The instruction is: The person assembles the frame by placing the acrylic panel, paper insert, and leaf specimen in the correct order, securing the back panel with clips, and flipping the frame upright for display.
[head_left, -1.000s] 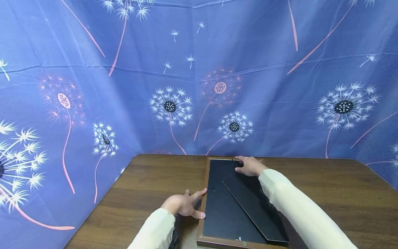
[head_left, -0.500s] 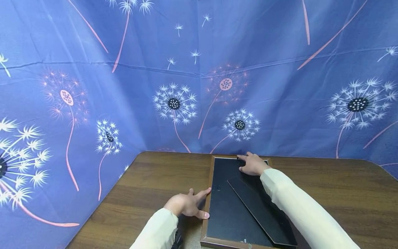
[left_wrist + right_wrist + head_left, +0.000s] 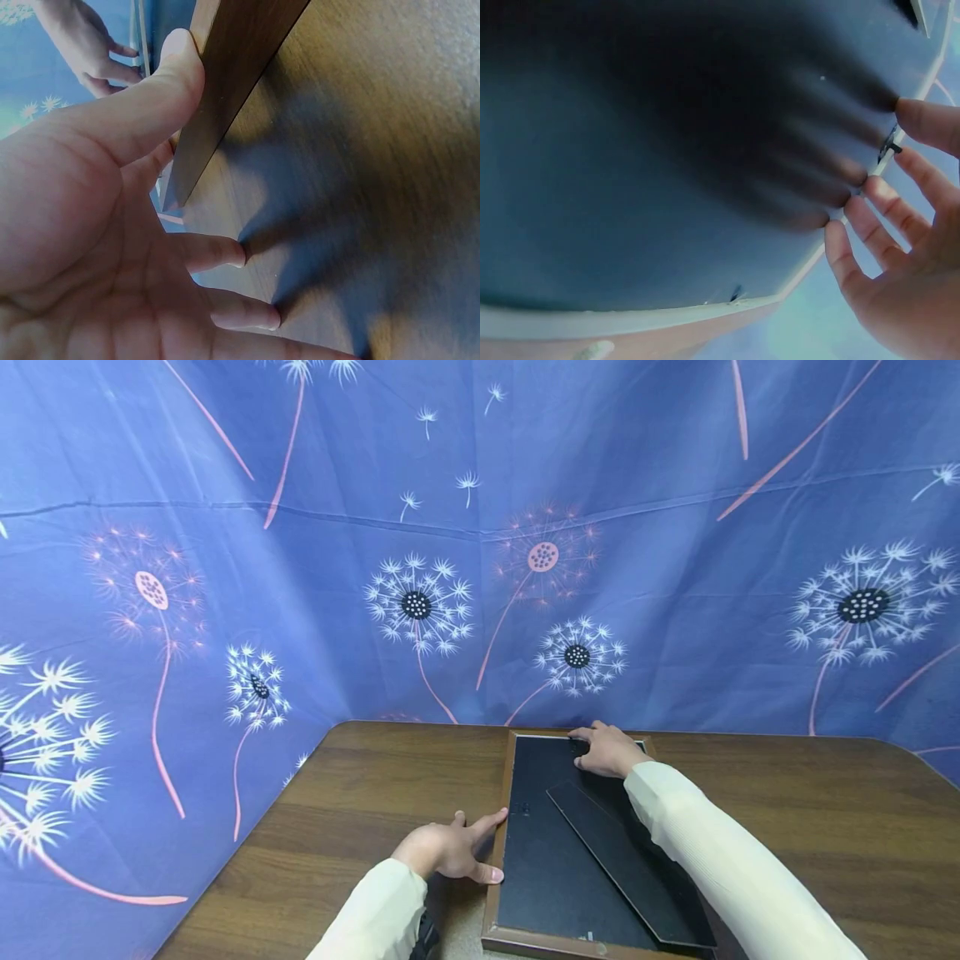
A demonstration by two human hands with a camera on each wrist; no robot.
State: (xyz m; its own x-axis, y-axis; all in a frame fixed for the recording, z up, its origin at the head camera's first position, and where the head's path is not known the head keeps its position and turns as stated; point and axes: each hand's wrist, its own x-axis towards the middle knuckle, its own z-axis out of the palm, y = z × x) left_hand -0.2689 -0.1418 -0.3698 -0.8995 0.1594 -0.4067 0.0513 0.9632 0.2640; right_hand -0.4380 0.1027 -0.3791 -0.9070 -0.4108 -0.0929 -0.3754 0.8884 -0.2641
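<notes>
The cream sleeves (image 3: 375, 910) come in from the near edge, one on each side of a brown picture frame (image 3: 494, 893). The frame lies back side up on the wood-grain tabletop (image 3: 390, 777), its near rail closest and its far end close to the cloth behind. A small pale mark (image 3: 588, 936) shows on the black back panel (image 3: 555, 860) beside the near rail. A long black stand flap (image 3: 633, 868) lies slantwise over that panel, partly hidden by the right sleeve.

Midway along, the left hand (image 3: 450, 852) has its grip spread apart: thumb and forefinger touch the frame's left rail, while the other fingers fan out down to the tabletop. Farther off, the right hand (image 3: 609, 752) reaches over the far end, its grip also apart. Its fingertips rest along the panel's pale edge, the forefinger tip at a small dark clip (image 3: 889, 145).

Behind the tabletop hangs a blue cloth (image 3: 330, 593) printed with white and pink dandelions.
</notes>
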